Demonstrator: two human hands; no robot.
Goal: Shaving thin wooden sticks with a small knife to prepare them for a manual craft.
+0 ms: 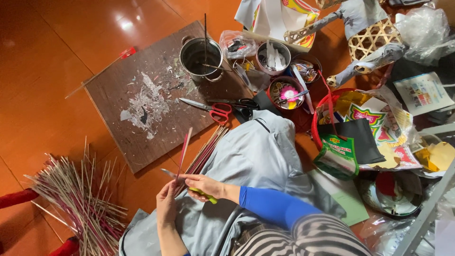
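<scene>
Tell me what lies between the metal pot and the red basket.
In the head view, between the pot and basket: a white-filled bowl and a bowl holding a pink flower.

A brown board flecked with paper scraps lies on the orange floor. At its two o'clock corner stands a metal pot; red-handled scissors rest at its four o'clock edge. A heap of sticks lies at seven o'clock, a red basket at three o'clock.
</scene>
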